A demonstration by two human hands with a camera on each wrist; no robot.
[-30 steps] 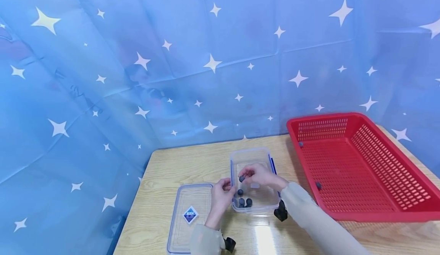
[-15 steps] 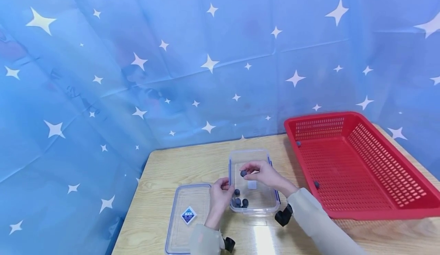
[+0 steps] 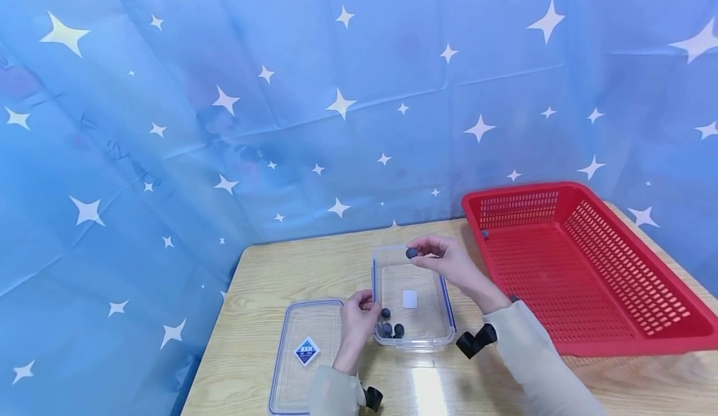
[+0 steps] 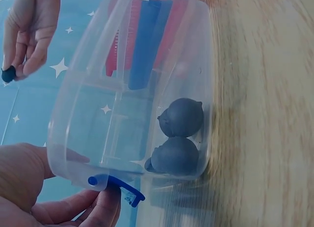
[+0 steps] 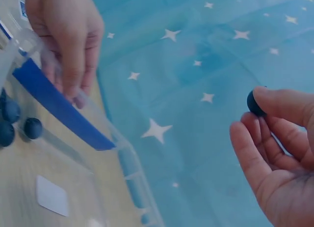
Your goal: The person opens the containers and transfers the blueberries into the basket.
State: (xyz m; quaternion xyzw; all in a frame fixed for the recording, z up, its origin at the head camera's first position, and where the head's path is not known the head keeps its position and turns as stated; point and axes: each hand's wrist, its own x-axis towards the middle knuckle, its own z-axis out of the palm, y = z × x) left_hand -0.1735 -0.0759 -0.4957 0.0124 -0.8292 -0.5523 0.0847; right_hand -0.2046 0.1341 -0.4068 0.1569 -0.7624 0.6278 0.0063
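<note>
A clear plastic food box point(image 3: 432, 316) with blue side clips stands on the table, several dark blueberry-like balls point(image 3: 399, 330) grouped in its near left corner. My left hand point(image 3: 359, 322) grips the box's left wall, thumb at the rim and fingers outside by the blue clip point(image 5: 61, 104). Over the box's far right part, my right hand point(image 3: 449, 266) pinches one dark blueberry-like ball point(image 3: 412, 253) between thumb and fingertips, also visible in the right wrist view as a small round ball point(image 5: 255, 103). The box's clear lid point(image 3: 322, 335), bearing a blue diamond label, lies left of it.
A large red plastic basket point(image 3: 561, 347) with slotted walls stands at the right. One dark ball point(image 3: 485, 234) lies at its far left; another point(image 3: 513, 299) is mostly hidden by the right arm. A star-patterned blue cloth point(image 3: 314, 123) hangs behind the wooden table point(image 3: 303, 266).
My right hand has lifted the pinched ball from low inside the box and carried it up, away and to the right. The left hand keeps its grip on the box.
</note>
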